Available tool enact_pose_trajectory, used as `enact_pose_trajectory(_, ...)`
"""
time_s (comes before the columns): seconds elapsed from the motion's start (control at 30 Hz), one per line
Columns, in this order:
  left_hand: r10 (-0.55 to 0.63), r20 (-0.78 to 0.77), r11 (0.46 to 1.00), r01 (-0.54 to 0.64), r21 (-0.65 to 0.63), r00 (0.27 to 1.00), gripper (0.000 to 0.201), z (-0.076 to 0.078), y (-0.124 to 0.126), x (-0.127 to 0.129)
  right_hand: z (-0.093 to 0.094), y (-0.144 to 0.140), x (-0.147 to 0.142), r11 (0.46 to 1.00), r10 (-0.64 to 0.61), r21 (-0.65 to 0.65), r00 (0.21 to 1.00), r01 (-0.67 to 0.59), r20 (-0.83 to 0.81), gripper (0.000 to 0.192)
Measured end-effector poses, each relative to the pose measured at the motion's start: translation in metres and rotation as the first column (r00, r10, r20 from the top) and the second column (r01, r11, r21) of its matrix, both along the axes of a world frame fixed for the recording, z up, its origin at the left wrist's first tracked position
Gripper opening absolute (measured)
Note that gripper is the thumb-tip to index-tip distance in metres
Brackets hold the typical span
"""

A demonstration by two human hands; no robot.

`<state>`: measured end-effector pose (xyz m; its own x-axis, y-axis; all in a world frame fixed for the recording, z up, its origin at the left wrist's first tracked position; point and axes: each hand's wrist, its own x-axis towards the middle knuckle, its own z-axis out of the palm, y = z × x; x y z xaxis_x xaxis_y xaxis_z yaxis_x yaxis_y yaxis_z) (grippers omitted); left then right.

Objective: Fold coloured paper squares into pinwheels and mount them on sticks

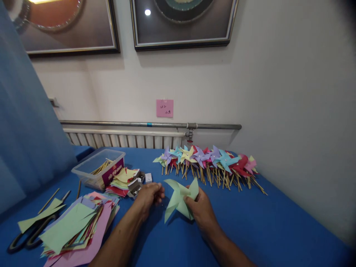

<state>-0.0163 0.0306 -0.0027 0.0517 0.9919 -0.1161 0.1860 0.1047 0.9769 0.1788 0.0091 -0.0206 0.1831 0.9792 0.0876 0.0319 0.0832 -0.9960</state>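
Pale green paper pinwheel (180, 198), folded into pointed vanes, sits just above the blue-covered desk (264, 226), near its front middle. The right hand (201, 211) grips it from below and the side, fingers (190, 202) pinched on the lower vanes with the thumb pressed near the centre. The left hand (150, 196) is just beside the pinwheel's left tip, its fingers curled together with thumb and fingertips closed as if pinching something very small; what lies between them is too small to tell.

Behind the hands, a long row of finished paper pinwheels on wooden sticks (208, 163) in purple, blue, yellow, red and pink lies along the wall side of the desk. To the left rests a clear plastic box (97, 168) holding sticks, with a loose heap of coloured paper squares (75, 226) in front of it. Black-handled scissors (27, 237) lie at the far left, partly under a green sheet.
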Motion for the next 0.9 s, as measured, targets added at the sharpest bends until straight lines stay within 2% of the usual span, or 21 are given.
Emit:
enact_pose_trajectory(0.1,0.038,-0.258,0.994,-0.011,0.108,0.965,0.023,0.001,0.006,-0.018,-0.001,0.003,0.005,1.0,-0.023,0.006,1.0,0.023,0.006,0.038)
enact_pose_trajectory(0.23,0.005,-0.489,0.985,0.079,0.151,0.872,0.007,0.0,0.006,-0.029,-0.002,0.007,0.011,0.998,-0.059,-0.005,0.998,0.059,0.017,0.041)
enact_pose_trajectory(0.33,-0.065,-0.556,0.979,0.16,0.124,0.829,0.01,-0.001,0.003,-0.024,-0.006,0.01,0.014,0.998,-0.065,-0.006,0.998,0.066,0.007,0.044)
enact_pose_trajectory(0.43,-0.13,-0.648,0.968,0.238,0.081,0.751,0.017,-0.003,-0.001,-0.015,-0.011,0.013,0.014,0.998,-0.068,0.011,0.998,0.068,0.018,0.044)
enact_pose_trajectory(0.5,-0.155,-0.684,0.96,0.271,0.064,0.712,0.02,-0.003,-0.002,-0.011,-0.015,0.014,0.014,0.997,-0.072,0.02,0.996,0.072,0.044,0.043)
enact_pose_trajectory(0.67,-0.169,-0.692,0.953,0.296,0.067,0.702,0.022,-0.002,-0.006,-0.007,-0.019,0.016,0.015,0.997,-0.069,0.029,0.995,0.067,0.073,0.043)
enact_pose_trajectory(0.9,-0.03,-0.71,0.936,0.27,0.227,0.704,0.015,-0.006,-0.011,-0.005,-0.021,0.017,0.013,0.997,-0.076,0.022,0.996,0.075,0.039,0.041)
